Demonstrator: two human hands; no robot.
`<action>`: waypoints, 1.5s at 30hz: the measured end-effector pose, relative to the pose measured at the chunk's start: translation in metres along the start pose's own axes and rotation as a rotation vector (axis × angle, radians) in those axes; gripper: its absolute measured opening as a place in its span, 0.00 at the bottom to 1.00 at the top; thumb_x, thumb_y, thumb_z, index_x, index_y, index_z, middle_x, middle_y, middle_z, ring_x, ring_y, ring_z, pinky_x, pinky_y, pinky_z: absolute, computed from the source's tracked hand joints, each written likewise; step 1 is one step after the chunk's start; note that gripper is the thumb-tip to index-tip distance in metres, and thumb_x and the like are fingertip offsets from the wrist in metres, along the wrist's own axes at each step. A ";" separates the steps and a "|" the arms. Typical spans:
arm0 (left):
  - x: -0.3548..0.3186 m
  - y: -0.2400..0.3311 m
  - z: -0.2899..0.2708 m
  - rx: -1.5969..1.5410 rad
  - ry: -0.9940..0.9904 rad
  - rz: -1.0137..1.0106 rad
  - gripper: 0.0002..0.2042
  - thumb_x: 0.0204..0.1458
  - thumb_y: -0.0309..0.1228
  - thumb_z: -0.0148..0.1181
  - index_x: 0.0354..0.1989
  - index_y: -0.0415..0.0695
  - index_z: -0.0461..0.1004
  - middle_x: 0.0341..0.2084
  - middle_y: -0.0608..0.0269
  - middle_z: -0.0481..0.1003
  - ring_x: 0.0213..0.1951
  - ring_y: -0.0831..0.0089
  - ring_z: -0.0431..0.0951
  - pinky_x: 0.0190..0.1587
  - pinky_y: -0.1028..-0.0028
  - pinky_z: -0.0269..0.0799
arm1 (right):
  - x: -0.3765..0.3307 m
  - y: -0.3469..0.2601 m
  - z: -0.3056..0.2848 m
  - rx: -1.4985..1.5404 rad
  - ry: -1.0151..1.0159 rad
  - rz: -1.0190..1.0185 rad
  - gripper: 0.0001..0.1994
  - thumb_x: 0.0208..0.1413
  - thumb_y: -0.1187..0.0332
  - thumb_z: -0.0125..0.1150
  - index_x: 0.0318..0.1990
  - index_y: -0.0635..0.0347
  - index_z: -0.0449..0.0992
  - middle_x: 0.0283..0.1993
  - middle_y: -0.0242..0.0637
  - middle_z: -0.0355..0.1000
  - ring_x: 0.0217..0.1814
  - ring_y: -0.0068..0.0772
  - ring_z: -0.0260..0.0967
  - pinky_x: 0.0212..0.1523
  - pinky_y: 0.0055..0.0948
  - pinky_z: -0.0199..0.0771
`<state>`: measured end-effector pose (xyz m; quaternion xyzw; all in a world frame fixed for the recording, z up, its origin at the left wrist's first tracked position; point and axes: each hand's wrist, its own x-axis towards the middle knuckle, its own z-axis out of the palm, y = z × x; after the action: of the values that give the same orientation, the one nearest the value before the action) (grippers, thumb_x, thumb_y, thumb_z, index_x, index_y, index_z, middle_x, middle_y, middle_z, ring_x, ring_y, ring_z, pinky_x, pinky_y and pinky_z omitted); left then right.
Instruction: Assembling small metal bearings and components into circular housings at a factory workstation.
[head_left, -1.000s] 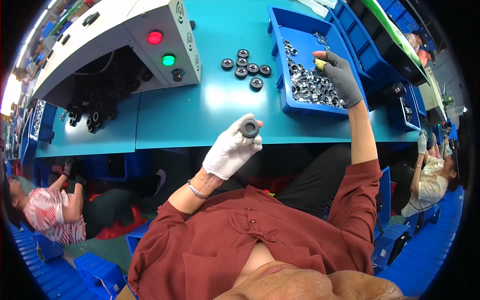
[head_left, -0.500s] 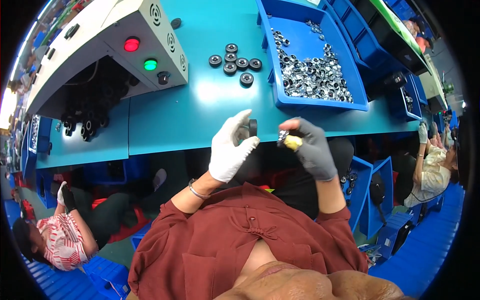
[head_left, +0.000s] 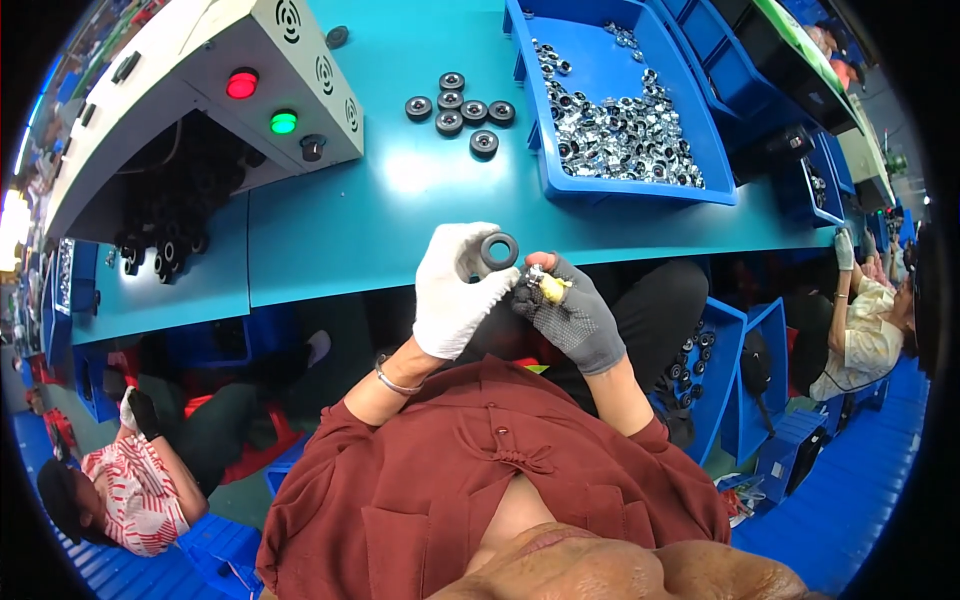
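Note:
My left hand (head_left: 447, 295), in a white glove, grips a black rubber tyre (head_left: 514, 253) between thumb and fingers, its open hole facing up. Close by on the right is my right hand (head_left: 580, 322), in a grey glove with yellow wrapping on one digit. Its fingers are closed on a small shiny silver wheel hub (head_left: 534, 275), partly hidden by the fingertips. Tyre and hub are near each other but apart. Beyond the hands, several black wheels with silver centres (head_left: 473, 112) lie grouped on the teal table (head_left: 330, 225).
A blue tray (head_left: 640, 192) of silver hubs stands at the far right. To the left is a white machine (head_left: 215, 75) with red and green lights, black tyres heaped beneath it. A blue bin (head_left: 718, 375) with wheels sits by my right leg. Co-workers (head_left: 135, 490) sit on both sides.
My right hand has moved left with the hub, close to my left hand. The tyre has turned from edge-on to showing its hole. The view has shifted slightly.

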<state>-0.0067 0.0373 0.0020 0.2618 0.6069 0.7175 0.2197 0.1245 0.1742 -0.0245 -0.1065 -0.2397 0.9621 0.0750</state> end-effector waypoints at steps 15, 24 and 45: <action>-0.008 0.002 0.000 -0.124 -0.057 -0.113 0.22 0.46 0.12 0.69 0.51 0.35 0.71 0.43 0.60 0.75 0.43 0.76 0.78 0.46 0.75 0.78 | -0.001 0.001 0.013 -0.100 0.059 0.000 0.18 0.63 0.72 0.55 0.59 0.68 0.69 0.53 0.38 0.73 0.53 0.29 0.73 0.56 0.31 0.74; -0.014 0.001 0.001 -0.113 -0.077 -0.117 0.23 0.46 0.13 0.70 0.51 0.35 0.71 0.42 0.60 0.75 0.43 0.76 0.78 0.46 0.76 0.77 | -0.001 0.000 0.015 -0.091 -0.004 -0.009 0.18 0.63 0.72 0.54 0.59 0.69 0.69 0.55 0.40 0.72 0.56 0.31 0.72 0.60 0.33 0.73; -0.016 0.005 0.000 -0.036 -0.053 -0.147 0.22 0.45 0.14 0.71 0.49 0.35 0.71 0.40 0.60 0.76 0.40 0.78 0.78 0.43 0.78 0.77 | -0.002 0.005 0.015 -0.078 0.003 0.005 0.18 0.63 0.72 0.53 0.59 0.70 0.68 0.55 0.41 0.72 0.55 0.31 0.73 0.60 0.32 0.73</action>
<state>0.0061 0.0262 0.0053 0.2316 0.6057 0.7029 0.2923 0.1224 0.1625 -0.0135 -0.1116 -0.2765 0.9521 0.0687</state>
